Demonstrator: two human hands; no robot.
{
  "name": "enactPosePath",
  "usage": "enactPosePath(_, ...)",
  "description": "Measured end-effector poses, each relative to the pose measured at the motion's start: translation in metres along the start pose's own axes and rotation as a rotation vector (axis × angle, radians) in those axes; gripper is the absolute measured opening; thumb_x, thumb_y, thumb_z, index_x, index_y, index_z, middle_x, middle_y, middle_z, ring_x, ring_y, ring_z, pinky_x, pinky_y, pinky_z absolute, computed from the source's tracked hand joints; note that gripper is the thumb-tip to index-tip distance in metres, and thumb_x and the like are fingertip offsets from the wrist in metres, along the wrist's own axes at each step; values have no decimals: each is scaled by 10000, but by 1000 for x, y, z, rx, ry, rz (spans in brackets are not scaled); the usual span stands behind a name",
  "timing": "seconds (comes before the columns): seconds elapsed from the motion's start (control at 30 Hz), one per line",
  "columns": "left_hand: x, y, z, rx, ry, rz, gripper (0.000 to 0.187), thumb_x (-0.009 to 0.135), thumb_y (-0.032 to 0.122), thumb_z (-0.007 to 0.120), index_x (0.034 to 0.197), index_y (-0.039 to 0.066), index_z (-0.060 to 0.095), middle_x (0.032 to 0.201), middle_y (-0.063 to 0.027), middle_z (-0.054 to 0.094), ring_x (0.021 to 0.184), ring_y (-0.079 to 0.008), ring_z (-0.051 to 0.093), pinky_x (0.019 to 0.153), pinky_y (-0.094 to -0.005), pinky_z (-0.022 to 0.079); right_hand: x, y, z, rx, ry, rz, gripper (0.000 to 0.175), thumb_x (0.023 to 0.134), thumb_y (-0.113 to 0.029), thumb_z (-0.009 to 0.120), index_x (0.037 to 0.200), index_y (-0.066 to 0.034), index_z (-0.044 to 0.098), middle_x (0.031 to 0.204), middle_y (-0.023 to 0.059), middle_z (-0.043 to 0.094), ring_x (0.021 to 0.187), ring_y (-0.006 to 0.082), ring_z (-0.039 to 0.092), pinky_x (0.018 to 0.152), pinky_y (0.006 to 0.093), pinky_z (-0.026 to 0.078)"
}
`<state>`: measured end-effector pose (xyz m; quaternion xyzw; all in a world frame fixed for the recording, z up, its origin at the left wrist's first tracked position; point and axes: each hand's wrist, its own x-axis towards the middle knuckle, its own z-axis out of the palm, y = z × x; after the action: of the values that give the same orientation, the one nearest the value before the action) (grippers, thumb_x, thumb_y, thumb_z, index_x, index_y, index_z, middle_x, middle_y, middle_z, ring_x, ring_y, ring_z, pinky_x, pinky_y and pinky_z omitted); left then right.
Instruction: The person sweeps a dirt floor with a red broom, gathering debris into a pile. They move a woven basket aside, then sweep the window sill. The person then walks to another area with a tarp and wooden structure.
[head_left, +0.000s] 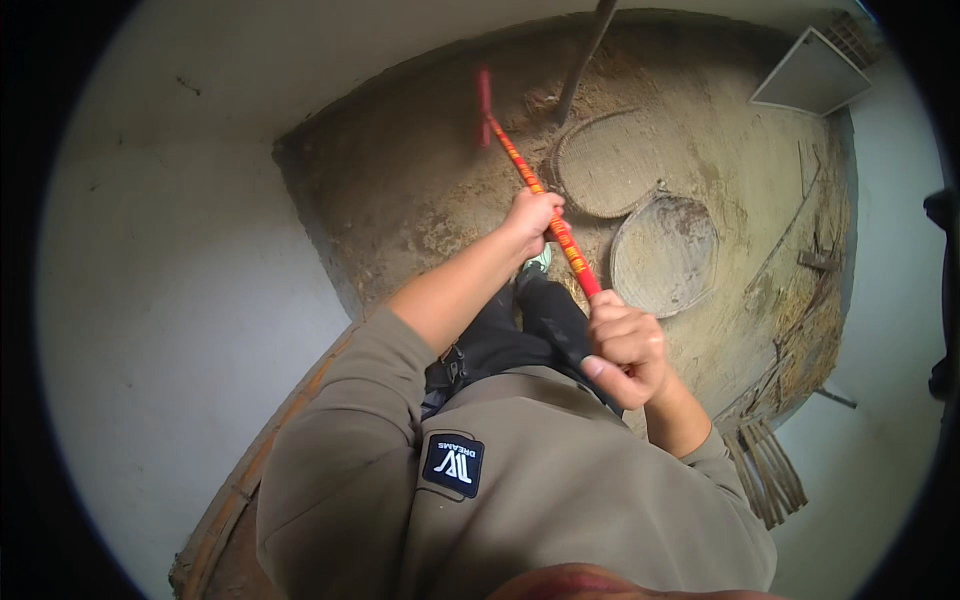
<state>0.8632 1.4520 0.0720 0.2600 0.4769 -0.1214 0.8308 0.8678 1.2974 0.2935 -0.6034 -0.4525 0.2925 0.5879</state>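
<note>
A long red handle with yellow writing (568, 244) slants across the middle of the view. Around its middle is closed my left hand (534, 219). My right hand (628, 349) grips its near end, in front of my torso, with the thumb lying towards my body. At the far end sits a red crosspiece (484, 109), blurred, held over the dirt floor near the left wall; whether it has teeth or bristles I cannot tell. Just right of the handle lie two round, shallow woven baskets, one farther off (611, 161) and one nearer (664, 255), their rims close together.
A wooden pole (585, 64) stands beyond the farther basket. Against the far right wall leans a framed panel (811, 73). Straw and sticks (814, 330) lie along the right wall, near a slatted wooden piece (766, 474). White walls (172, 285) bound the floor.
</note>
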Motion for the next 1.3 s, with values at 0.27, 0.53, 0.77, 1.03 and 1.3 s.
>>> enactPosePath(0.27, -18, -34, -83, 133, 294, -82, 77, 926, 31, 583, 872, 49, 532, 687, -64, 540, 522, -222, 563, 455, -396, 499, -46, 48, 25, 259, 108, 8, 411, 853, -1, 682, 593, -31, 365, 589, 106, 458, 587, 313, 475, 690, 426, 401)
enactPosePath(0.53, 40, -106, -81, 145, 221, -226, 102, 906, -35, 586, 886, 34, 514, 613, -33, 482, 526, -195, 522, 505, -339, 481, -81, 78, 53, 16, 160, 144, 430, 801, -70, 726, 518, -64, 402, 515, 87, 432, 545, 317, 477, 634, 404, 406)
enactPosePath(0.77, -4, -137, 29, 61, 38, -188, 89, 937, -4, 625, 939, 37, 546, 687, -65, 547, 560, -218, 549, 559, -365, 516, -126, 8, -19, -18, 154, 26, 434, 764, -40, 747, 513, -79, 395, 516, 82, 418, 520, 311, 443, 611, 419, 376)
enactPosePath(1.03, -55, -114, -22, 10, 253, -83, 129, 935, 33, 678, 956, 41, 551, 707, -63, 581, 564, -189, 550, 542, -316, 510, -129, 11, -15, 203, -59, -108, 417, 773, -87, 745, 514, -73, 419, 526, 88, 466, 561, 319, 484, 667, 424, 409)
enactPosePath(1.3, 36, -82, -126, 250, 497, -233, 67, 928, -24, 582, 929, 27, 537, 679, -44, 499, 547, -161, 498, 509, -308, 457, -83, 123, 43, 246, 55, 95, 360, 780, -124, 713, 533, -22, 471, 565, 174, 511, 584, 399, 526, 598, 497, 417)
